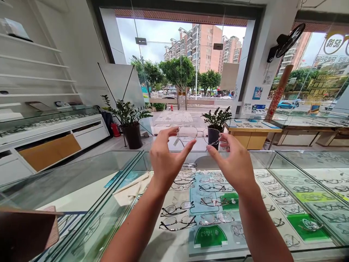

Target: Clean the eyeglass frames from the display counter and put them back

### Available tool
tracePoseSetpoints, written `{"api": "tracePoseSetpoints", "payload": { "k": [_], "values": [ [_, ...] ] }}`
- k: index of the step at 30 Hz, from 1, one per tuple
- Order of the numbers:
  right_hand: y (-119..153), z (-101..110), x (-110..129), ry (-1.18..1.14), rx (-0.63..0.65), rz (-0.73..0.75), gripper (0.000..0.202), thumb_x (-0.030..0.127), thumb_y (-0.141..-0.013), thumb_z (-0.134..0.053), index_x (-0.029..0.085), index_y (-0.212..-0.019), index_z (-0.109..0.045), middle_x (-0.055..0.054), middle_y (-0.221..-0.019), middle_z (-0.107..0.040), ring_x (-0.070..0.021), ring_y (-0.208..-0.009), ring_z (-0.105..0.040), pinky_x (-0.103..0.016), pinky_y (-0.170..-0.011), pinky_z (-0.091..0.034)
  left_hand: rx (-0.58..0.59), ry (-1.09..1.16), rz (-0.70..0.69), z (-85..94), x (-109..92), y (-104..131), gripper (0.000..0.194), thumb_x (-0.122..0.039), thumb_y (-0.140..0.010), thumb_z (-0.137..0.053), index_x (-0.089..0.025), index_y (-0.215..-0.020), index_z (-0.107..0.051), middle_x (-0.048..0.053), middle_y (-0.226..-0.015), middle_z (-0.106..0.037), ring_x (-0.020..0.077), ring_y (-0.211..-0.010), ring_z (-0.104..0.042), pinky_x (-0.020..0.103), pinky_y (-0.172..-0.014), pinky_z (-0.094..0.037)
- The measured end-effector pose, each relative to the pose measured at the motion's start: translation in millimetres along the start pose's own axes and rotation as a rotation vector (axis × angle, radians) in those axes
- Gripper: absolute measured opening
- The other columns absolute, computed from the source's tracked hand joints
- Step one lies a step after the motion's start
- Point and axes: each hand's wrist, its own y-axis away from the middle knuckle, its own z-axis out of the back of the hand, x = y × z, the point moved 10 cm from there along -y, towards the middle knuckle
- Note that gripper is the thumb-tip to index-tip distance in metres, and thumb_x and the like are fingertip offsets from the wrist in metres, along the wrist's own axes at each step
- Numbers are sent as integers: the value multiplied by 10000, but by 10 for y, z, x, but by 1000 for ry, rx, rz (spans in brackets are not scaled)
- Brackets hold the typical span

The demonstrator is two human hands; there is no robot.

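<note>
Held up in front of me is a pair of thin-rimmed eyeglasses [196, 132] with round lenses. My left hand [167, 156] grips its left side between fingers and thumb, and a small pale tag hangs near that hand. At the right side, my right hand [231, 160] holds the frame by the fingers, its thumb close to the lower rim. Both forearms reach over a glass display case [174, 251]. Below the hands, rows of other eyeglasses [177, 222] lie in it, some on pale blue and green cards.
A beige cloth [133, 189] lies on the left part of the case. A brown box-like thing [27, 233] juts in at the lower left. Beyond the counter stand two potted plants [131, 134], a red fire extinguisher [115, 130] and a glass door.
</note>
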Motion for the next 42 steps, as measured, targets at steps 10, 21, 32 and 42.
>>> {"api": "tracePoseSetpoints", "payload": {
  "k": [10, 21, 32, 42],
  "values": [
    [-13, -83, -31, 88, -4, -5, 648, 714, -938, -636, 214, -1348, -667, -167, -1189, -782, -369, -1035, -737, -519, -864, -536, -13, 0, 49, -16, 68, 56, 539, -537, -797, -896, -234, -1175, -659, 54, -1033, -731, 232, -944, -708, 419, -862, -557],
    [-32, -71, -66, 131, -18, 8, 672, 745, -935, -613, 218, -1349, -666, -170, -1232, -788, -377, -1031, -745, -519, -860, -547, -32, 5, 16, -44, 12, 118, 545, -543, -786, -904, -240, -1147, -630, 53, -1011, -709, 226, -921, -681, 406, -822, -547],
    [-24, -30, -82, 145, -6, -17, 726, 735, -939, -608, 200, -1430, -639, -190, -1291, -771, -400, -1075, -741, -580, -920, -536, -35, 9, -7, -56, -42, 134, 560, -550, -776, -909, -231, -1137, -625, 53, -1009, -711, 231, -940, -690, 401, -816, -548],
    [-70, -62, -186, 103, 67, -52, 703, 741, -917, -640, 217, -1384, -674, -163, -1236, -795, -376, -1063, -755, -535, -894, -553, -69, -27, -42, -60, -99, 175, 565, -539, -767, -920, -236, -1128, -610, 55, -1003, -712, 232, -937, -694, 395, -788, -545]
  ]
}}
